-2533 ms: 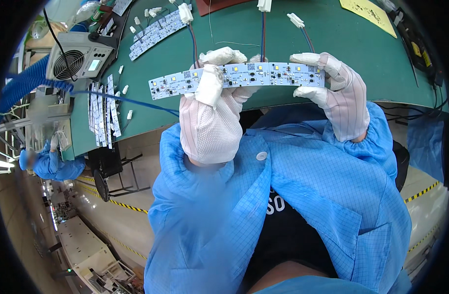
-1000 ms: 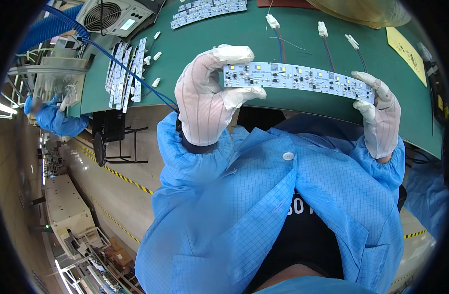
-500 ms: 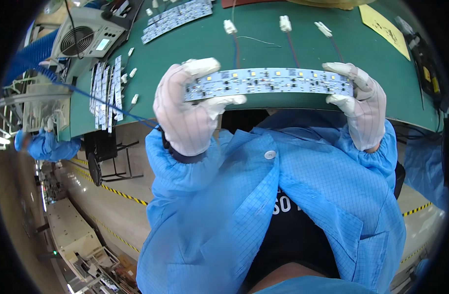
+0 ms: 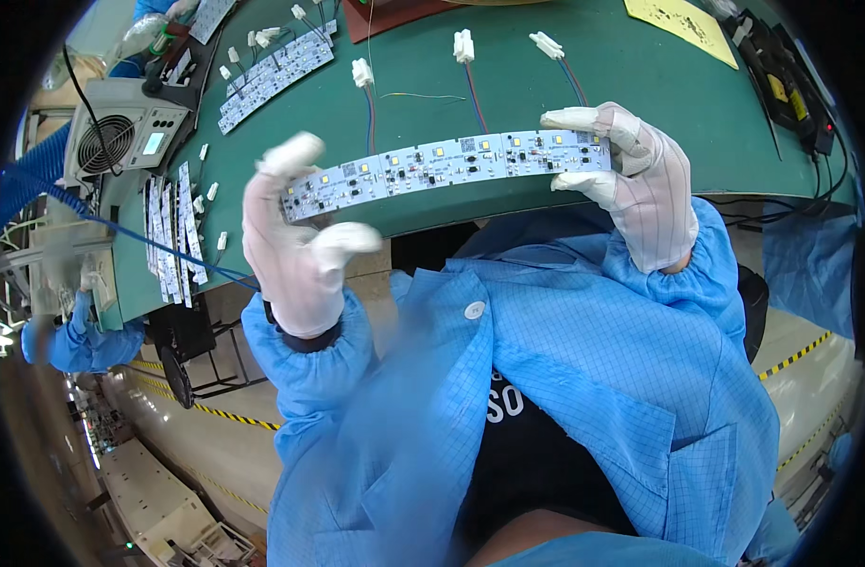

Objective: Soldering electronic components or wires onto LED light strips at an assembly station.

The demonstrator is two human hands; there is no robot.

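A long white LED circuit board [image 4: 442, 166] is held up in front of me, its row of small yellow LEDs facing me. My right hand [image 4: 640, 184], in a white glove, pinches its right end between thumb and fingers. Around the left end, my gloved left hand [image 4: 295, 231] has thumb and fingers spread, the thumb standing off the board's lower edge. Whether the palm touches that end is hard to see. Beyond the board's far edge, pairs of red and blue wires end in white connectors [image 4: 463, 45] lying over the green table.
On the green table [image 4: 423, 118] lie stacked LED boards [image 4: 276, 83] and narrow board strips [image 4: 172, 236]. A fan unit [image 4: 120, 132] stands at left, a blue cord [image 4: 149, 236] running from there to my left wrist. Yellow paper [image 4: 683, 28] and a black device [image 4: 782, 80] are at right.
My left hand has loosened, its thumb and fingers now spread away from the board. The board tilts, left end lower. My view has shifted, so the table's things appear moved.
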